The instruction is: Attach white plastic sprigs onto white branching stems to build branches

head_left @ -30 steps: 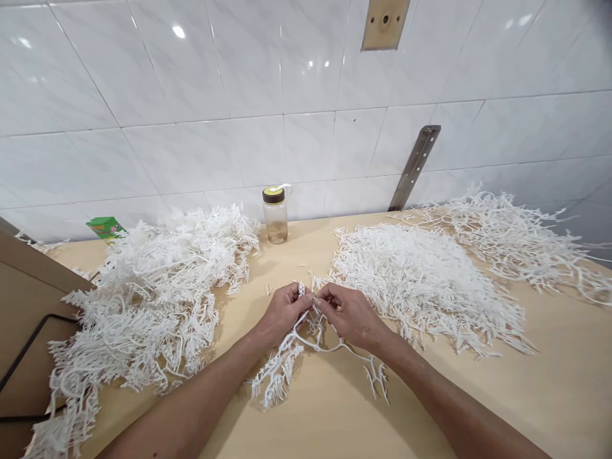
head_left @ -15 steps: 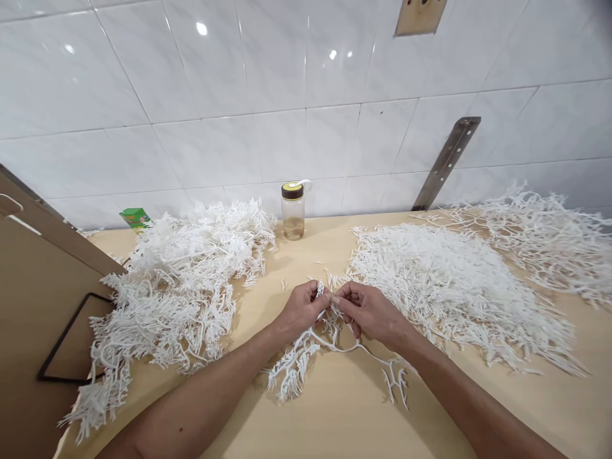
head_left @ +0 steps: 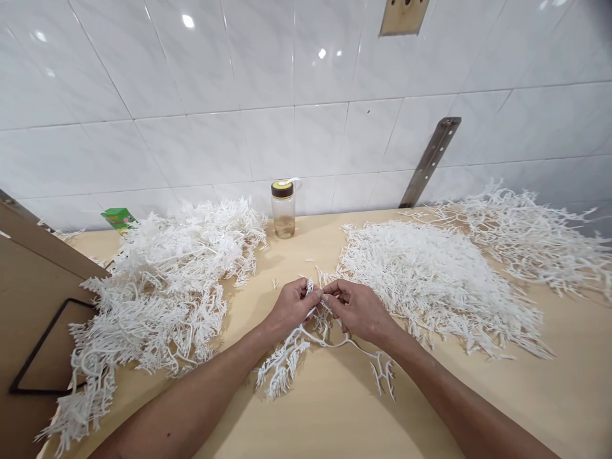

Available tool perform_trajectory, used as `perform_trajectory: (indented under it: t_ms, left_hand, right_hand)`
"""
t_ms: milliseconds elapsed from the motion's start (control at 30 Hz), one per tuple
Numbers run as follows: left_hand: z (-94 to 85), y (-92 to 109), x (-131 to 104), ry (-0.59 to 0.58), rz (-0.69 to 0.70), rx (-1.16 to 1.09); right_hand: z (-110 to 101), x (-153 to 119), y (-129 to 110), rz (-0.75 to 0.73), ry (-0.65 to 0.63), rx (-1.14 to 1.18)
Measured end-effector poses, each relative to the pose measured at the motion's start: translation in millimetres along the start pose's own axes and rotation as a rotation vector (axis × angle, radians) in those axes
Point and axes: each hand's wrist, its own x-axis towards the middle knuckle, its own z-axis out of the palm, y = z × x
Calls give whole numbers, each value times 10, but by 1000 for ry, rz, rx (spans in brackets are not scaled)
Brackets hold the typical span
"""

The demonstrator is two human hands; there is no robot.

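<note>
White branched plastic sprig (head_left: 284, 364) hangs from the person's hands, over the bare middle of the wooden table (head_left: 310, 414). Its long axis is bent, running mostly sideways: the bushy end points left and toward the person, while a thin stem curves right to a forked tip, also pointing nearward. Left hand (head_left: 292, 307) and right hand (head_left: 356, 309) both pinch its upper part, fingertips close together; exactly which twig lies between them is too small to tell.
</note>
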Motion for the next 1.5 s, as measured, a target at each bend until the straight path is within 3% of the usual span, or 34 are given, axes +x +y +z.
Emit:
perform_trajectory:
  t_ms: [300,533,767,933,1100,1200,1400,1500]
  left_hand:
    - [6,15,-14,-15,-17,-28]
    - [0,-8,-6,-31,20,18]
    - [-10,-8,-6,-57,25,65]
    - [-14,-64,8,-63,25,100]
    - [28,-88,15,115,154,262]
    - [48,-92,12,159,176,289]
    - [48,-82,-20,141,197,256]
    - [49,-66,-55,105,217,206]
  right_hand:
    - [-5,-2,-26,-45,47,-73]
    - [-19,15,33,55,-105,99]
    - [-31,23,48,69,-160,114]
    - [15,7,-16,46,-65,-41]
    - [85,1,-115,50,9,-200]
    - [127,5,-167,57,70,-292]
    - [184,27,-126,58,125,-334]
    - [135,63,-65,26,218,-449]
